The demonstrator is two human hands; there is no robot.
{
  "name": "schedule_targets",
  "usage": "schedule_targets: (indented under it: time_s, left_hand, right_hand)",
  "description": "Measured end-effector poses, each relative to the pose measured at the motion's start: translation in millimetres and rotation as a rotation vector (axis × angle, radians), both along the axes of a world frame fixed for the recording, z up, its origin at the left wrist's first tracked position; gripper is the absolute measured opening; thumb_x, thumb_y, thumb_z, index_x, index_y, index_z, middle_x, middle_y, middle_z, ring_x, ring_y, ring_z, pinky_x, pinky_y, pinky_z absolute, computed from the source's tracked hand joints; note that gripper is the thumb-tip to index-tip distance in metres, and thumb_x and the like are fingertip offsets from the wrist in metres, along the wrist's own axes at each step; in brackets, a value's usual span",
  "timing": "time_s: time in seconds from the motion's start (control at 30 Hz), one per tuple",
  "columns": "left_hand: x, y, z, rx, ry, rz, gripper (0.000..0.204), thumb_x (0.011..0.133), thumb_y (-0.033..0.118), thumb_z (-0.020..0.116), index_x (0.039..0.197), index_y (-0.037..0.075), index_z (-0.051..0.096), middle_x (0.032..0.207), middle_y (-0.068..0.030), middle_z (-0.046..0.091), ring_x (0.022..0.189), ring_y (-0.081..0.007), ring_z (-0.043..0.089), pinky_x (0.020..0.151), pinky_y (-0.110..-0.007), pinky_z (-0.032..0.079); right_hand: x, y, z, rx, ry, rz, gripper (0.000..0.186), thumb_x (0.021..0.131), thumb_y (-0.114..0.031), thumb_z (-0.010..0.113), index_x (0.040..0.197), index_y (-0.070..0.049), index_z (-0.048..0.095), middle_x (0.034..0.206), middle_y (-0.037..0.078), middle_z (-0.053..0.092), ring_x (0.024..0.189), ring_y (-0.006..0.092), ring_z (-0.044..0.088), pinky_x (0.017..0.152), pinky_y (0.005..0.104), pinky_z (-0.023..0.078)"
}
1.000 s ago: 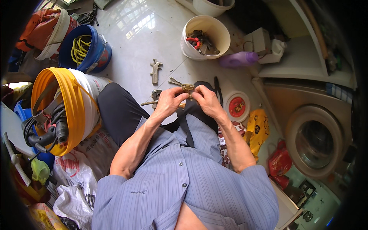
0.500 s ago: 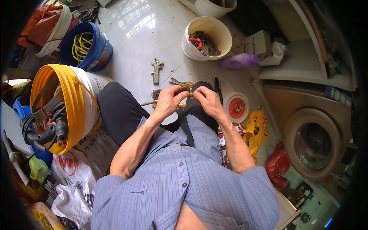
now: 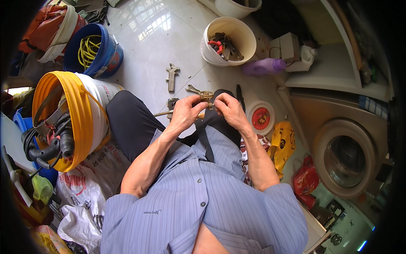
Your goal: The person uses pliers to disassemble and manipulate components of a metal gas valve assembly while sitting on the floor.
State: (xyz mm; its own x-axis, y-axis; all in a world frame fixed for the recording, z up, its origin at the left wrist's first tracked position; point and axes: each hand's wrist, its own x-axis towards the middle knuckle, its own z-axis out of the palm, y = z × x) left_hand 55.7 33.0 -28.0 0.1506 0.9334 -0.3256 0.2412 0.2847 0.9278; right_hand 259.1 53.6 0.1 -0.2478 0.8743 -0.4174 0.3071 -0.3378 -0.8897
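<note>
My left hand [image 3: 184, 113] is closed on a small brass-coloured fitting [image 3: 206, 95] with a round ring, held above my knees. My right hand [image 3: 231, 111] has its fingers pinched at the fitting's right side, by a small knob or nut; exactly what the fingertips grip is hard to make out. A wrench-like metal tool [image 3: 192, 89] shows just left of the fitting. Beyond my hands a grey metal piece [image 3: 171, 78] lies on the tiled floor. A dark metal part [image 3: 171, 105] and a thin rod [image 3: 162, 113] are partly hidden behind my left hand.
Buckets with power tools [image 3: 67, 116], yellow cable [image 3: 86, 55] and metal parts [image 3: 226, 48] stand left and ahead. A purple bottle [image 3: 260, 67], round lid [image 3: 261, 117] and front-loading washer [image 3: 344, 156] are at right; plastic bags [image 3: 78, 211] lie beside me on the left.
My right fingertips have shifted slightly right, showing more of the fitting's small knob. The ring has turned or tilted slightly. My arms and the things around are otherwise nearly still.
</note>
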Motion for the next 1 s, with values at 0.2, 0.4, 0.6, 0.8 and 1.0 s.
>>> schedule_targets:
  time_s: [0.2,0.4,0.6,0.8,1.0]
  left_hand:
    - [2,5,16,-0.068,0.081,-0.048,0.030,0.095,0.018,0.069,0.118,-0.001,0.072,0.098,-0.0072,0.076,0.085,-0.0096,0.065,0.075,-0.028,0.054]
    - [-1,2,8,-0.049,0.042,-0.014,0.030,0.095,0.019,0.069,0.119,0.000,0.072,0.098,-0.0074,0.076,0.085,-0.0099,0.065,0.074,-0.028,0.054]
    - [3,3,15,-0.147,0.014,-0.031,0.030,0.095,0.019,0.069,0.119,0.001,0.072,0.099,-0.0061,0.076,0.085,-0.0096,0.065,0.075,-0.027,0.054]
    - [0,2,4,-0.088,-0.048,0.035,0.030,0.094,0.019,0.070,0.117,-0.001,0.072,0.097,-0.0048,0.075,0.085,-0.0086,0.064,0.077,-0.027,0.053]
    - [1,2,8,-0.119,-0.049,0.003,0.031,0.094,0.018,0.070,0.117,-0.001,0.072,0.102,-0.0072,0.076,0.092,-0.0104,0.065,0.085,-0.027,0.052]
  right_hand:
    - [3,5,4,0.028,-0.181,0.145,0.025,0.099,-0.021,0.060,0.090,0.002,0.063,0.071,0.007,0.059,0.065,0.0146,0.057,0.062,0.0321,0.046]
    - [-1,-1,7,0.007,0.058,-0.019,0.022,0.098,-0.019,0.061,0.093,0.002,0.064,0.069,0.007,0.061,0.066,0.0145,0.059,0.062,0.0311,0.047]
    - [0,-3,0,0.127,-0.125,0.071,0.022,0.099,-0.018,0.061,0.094,0.002,0.066,0.070,0.004,0.063,0.065,0.0113,0.059,0.059,0.0292,0.047]
    - [4,-10,-4,0.043,-0.013,-0.006,0.022,0.099,-0.019,0.060,0.095,0.002,0.064,0.073,0.009,0.063,0.067,0.0134,0.059,0.061,0.0299,0.047]
    - [1,-8,-5,0.123,-0.144,0.063,0.023,0.099,-0.020,0.062,0.095,0.002,0.064,0.076,0.005,0.061,0.070,0.0103,0.057,0.064,0.0272,0.047]
